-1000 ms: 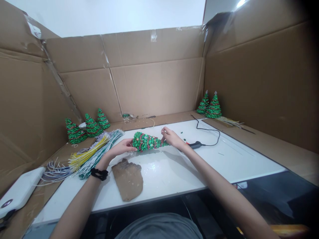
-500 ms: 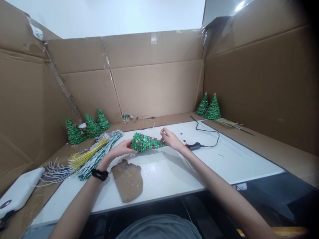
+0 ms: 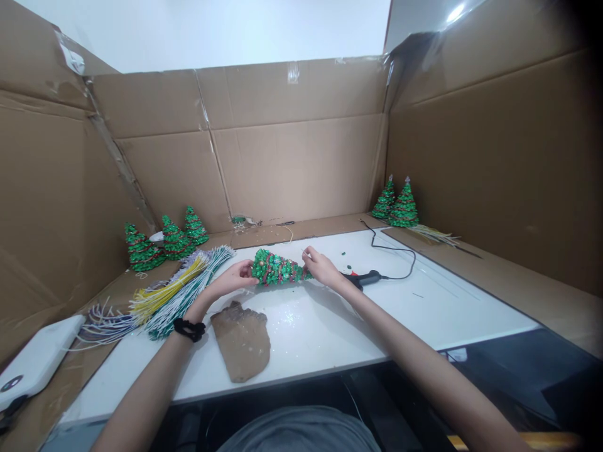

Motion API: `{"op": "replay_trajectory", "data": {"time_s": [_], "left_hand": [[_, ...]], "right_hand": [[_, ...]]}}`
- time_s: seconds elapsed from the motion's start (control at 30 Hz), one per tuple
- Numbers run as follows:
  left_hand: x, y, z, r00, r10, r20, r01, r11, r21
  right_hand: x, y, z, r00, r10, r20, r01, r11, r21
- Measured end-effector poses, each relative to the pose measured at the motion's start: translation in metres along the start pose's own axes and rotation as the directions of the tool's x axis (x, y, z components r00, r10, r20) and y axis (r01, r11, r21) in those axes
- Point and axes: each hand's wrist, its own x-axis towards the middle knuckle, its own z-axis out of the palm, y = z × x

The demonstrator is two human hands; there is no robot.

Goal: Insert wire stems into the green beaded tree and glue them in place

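Note:
A small beaded Christmas tree (image 3: 277, 268), green with red garland, lies on its side above the white board (image 3: 320, 333), its tip pointing right. My left hand (image 3: 238, 277) is closed round its wide base. At the tip, my right hand (image 3: 320, 264) pinches a thin pale piece, perhaps a wire or thread, too small to name for sure. A black corded hand tool (image 3: 367, 277) lies just right of that hand, partly hidden by the wrist. Below the tree rests a torn piece of brown cardboard (image 3: 242, 344) with a dark, rough upper edge.
Bundles of white, yellow and green beaded strands (image 3: 183, 289) lie at left. Finished-looking trees stand at back left (image 3: 175, 238) and back right (image 3: 404, 204). A white device (image 3: 42, 355) sits far left. Cardboard walls (image 3: 301, 157) enclose the table; the tool's cord (image 3: 414, 258) loops behind.
The tree has turned slightly in my hands, and its base has shifted a little right. My right hand has dipped slightly at the tip. The rest of the table looks the same.

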Motion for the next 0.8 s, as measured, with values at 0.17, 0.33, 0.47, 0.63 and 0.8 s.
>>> {"op": "replay_trajectory", "data": {"time_s": [0.17,0.33,0.47,0.63,0.8], "left_hand": [[0.0,0.002,0.002,0.995,-0.026,-0.099,0.023,0.999,-0.028],[0.001,-0.001,0.004,0.993,-0.04,-0.112,0.037,0.999,-0.024],[0.003,-0.003,0.006,0.994,-0.039,-0.105,0.033,0.998,-0.061],[0.004,-0.003,0.008,0.993,-0.033,-0.114,0.028,0.999,-0.044],[0.004,-0.001,0.014,0.986,-0.083,-0.143,0.074,0.995,-0.068]], "right_hand": [[-0.001,0.002,0.004,0.997,-0.015,0.079,0.017,0.999,-0.027],[-0.001,0.001,0.004,0.996,-0.058,0.066,0.066,0.989,-0.132],[0.001,-0.003,-0.001,0.989,-0.13,0.076,0.141,0.975,-0.172],[-0.002,-0.009,-0.006,0.988,-0.102,0.115,0.121,0.978,-0.169],[-0.007,-0.015,-0.014,0.99,-0.108,0.091,0.124,0.975,-0.186]]}}
